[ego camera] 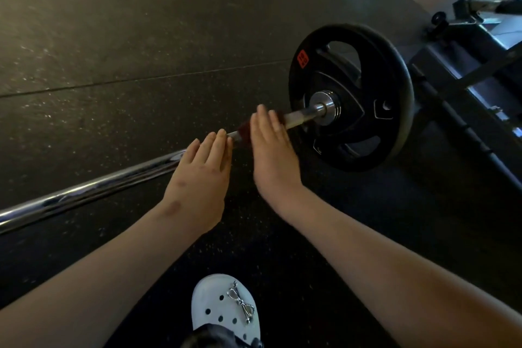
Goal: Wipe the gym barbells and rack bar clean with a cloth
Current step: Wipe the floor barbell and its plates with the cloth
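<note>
A chrome barbell [93, 192] lies on the dark rubber floor, running from lower left up to a black weight plate [353, 96] on its right end. A dark red cloth [245, 131] is wrapped on the bar close to the plate. My right hand [271, 150] lies over the cloth with straight fingers, its fingertips toward the plate. My left hand [202, 178] sits just left of the cloth, fingers straight, covering the bar. The bar under both hands is hidden.
A black metal gym frame with a small wheel [463, 45] stands at the right, behind the plate. My foot in a white clog [226, 311] is at the bottom centre. The speckled rubber floor [127, 37] stretches to the left and far side.
</note>
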